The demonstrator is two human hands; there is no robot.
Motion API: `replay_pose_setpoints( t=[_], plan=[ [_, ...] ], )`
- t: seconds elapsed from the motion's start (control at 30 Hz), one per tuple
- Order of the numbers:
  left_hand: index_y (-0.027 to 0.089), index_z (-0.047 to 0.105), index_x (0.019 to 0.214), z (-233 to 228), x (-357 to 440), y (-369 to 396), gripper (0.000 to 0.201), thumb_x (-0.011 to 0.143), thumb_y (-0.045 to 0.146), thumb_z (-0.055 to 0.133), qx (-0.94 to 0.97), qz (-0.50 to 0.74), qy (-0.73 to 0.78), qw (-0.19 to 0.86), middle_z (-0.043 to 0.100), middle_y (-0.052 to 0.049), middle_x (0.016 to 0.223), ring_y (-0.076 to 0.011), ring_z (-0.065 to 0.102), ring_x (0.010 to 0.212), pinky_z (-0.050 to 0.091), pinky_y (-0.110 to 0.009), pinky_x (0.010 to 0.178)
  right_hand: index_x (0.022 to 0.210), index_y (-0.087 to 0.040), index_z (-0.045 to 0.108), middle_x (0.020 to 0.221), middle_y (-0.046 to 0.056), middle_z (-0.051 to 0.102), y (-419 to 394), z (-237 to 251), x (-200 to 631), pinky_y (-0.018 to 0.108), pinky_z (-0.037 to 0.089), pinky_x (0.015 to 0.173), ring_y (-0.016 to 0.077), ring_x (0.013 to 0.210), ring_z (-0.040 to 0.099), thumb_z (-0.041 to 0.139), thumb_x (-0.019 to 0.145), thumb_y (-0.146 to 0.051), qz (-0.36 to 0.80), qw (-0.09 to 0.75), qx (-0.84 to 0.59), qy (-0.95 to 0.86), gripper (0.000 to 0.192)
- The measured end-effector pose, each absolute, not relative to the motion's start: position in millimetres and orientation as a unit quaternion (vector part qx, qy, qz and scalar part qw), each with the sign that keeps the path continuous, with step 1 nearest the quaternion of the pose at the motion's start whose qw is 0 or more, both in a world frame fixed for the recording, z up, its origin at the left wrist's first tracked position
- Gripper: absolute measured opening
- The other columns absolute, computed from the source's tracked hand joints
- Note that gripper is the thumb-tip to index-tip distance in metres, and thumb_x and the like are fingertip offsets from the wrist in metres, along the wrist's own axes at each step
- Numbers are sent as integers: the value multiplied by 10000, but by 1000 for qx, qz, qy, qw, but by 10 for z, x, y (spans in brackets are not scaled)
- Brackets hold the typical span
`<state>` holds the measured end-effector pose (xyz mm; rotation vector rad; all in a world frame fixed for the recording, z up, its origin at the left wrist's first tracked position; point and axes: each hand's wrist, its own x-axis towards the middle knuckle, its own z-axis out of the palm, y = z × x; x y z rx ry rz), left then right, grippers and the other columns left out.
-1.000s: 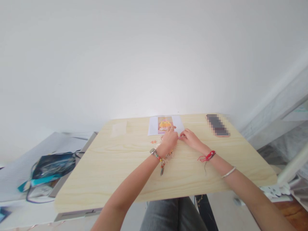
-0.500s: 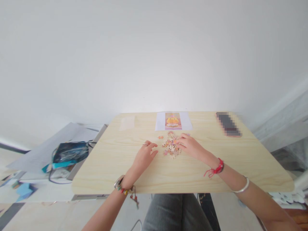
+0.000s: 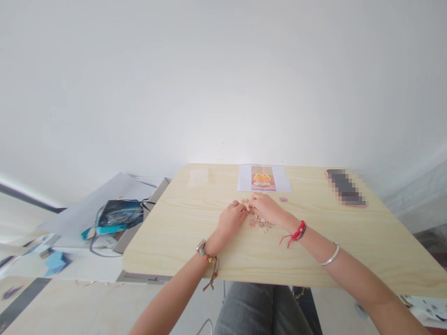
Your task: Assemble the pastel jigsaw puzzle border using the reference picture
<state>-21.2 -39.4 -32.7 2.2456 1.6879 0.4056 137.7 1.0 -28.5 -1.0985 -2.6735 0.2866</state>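
At the table's middle, left hand and right hand meet fingertip to fingertip over a small heap of puzzle pieces, fingers curled; whether either pinches a piece cannot be told. Beyond lies the reference picture, kept in sight; phone lies well apart, right.

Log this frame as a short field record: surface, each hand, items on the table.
surface: light wooden table
left hand: fingers at the puzzle pieces, meeting the right hand; grip unclear
right hand: resting over the pile of pieces; grip unclear
reference picture: flat at the far edge
phone: far right, blurred
stray piece: right of the hands
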Motion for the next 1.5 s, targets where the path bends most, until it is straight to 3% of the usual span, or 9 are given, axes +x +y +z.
replay_pose_setpoints(
  t=[0.17, 0.3, 0.37, 0.47, 0.63, 0.97, 1.07, 1.27, 1.5],
  plan=[
    [173, 619, 795, -307, -248, -364, 163, 846, 183, 465, 764, 215, 589, 155, 594, -44, 845, -153, 582, 781, 445, -266, 720, 731, -143, 653, 735, 40, 551, 18, -264, 1374, 251, 369, 635, 131, 686, 506, 515, 842, -129, 148, 209, -394, -883, 178],
    [163, 607, 761, -292, -347, -327, 124, 816, 196, 501, 730, 304, 566, 235, 629, -33, 779, -148, 588, 745, 457, -270, 722, 928, -167, 644, 866, 55, 586, -29, -227, 1396, 273, 413, 700, 150, 766, 545, 557, 830, -187, 169, 294, -392, -855, 133],
    [159, 602, 758, -286, -394, -313, 130, 816, 219, 501, 716, 316, 558, 275, 644, -31, 765, -149, 593, 733, 463, -268, 710, 922, -170, 645, 869, 56, 579, -60, -230, 1406, 281, 417, 716, 158, 787, 542, 553, 831, -185, 147, 306, -373, -864, 131],
    [163, 604, 772, -280, -427, -298, 150, 828, 239, 487, 726, 301, 554, 274, 652, -23, 760, -145, 594, 725, 465, -261, 695, 836, -172, 653, 809, 52, 560, -80, -255, 1401, 290, 410, 707, 167, 778, 519, 516, 850, -176, 102, 302, -358, -878, 137],
    [174, 618, 824, -299, -413, -222, 158, 853, 216, 468, 768, 247, 569, 160, 625, -24, 793, -139, 584, 765, 451, -254, 731, 772, -156, 642, 768, 37, 531, 6, -243, 1356, 268, 387, 681, 149, 746, 495, 524, 844, -149, 76, 282, -364, -885, 138],
    [209, 640, 828, -356, -354, -55, 190, 873, 224, 455, 801, 132, 582, 57, 555, -57, 956, -181, 516, 920, 427, -260, 700, 702, -132, 655, 727, 36, 530, 291, -327, 1270, 247, 336, 620, 125, 670, 476, 549, 819, -123, 62, 163, -406, -897, 158],
    [207, 639, 844, -373, -358, -69, 195, 877, 210, 447, 802, 112, 585, 48, 555, -57, 960, -174, 510, 922, 430, -261, 723, 673, -130, 655, 705, 34, 523, 304, -339, 1289, 254, 336, 621, 128, 661, 472, 551, 820, -140, 65, 152, -407, -899, 180],
    [218, 620, 989, -314, -402, -188, 209, 880, 216, 441, 799, 111, 589, 49, 555, -56, 1018, -173, 536, 922, 447, -261, 730, 752, -145, 659, 792, 42, 550, 217, -232, 1534, 271, 373, 699, 147, 767, 506, 560, 800, -111, 102, 219, -401, -884, 115],
    [200, 643, 963, -295, -211, -276, 194, 832, 185, 501, 805, 138, 564, 123, 565, -50, 957, -165, 572, 872, 446, -263, 761, 714, -136, 658, 787, 49, 530, 156, -279, 1559, 257, 349, 629, 141, 711, 483, 566, 760, -76, 84, 133, -376, -913, 119]
  ],
)
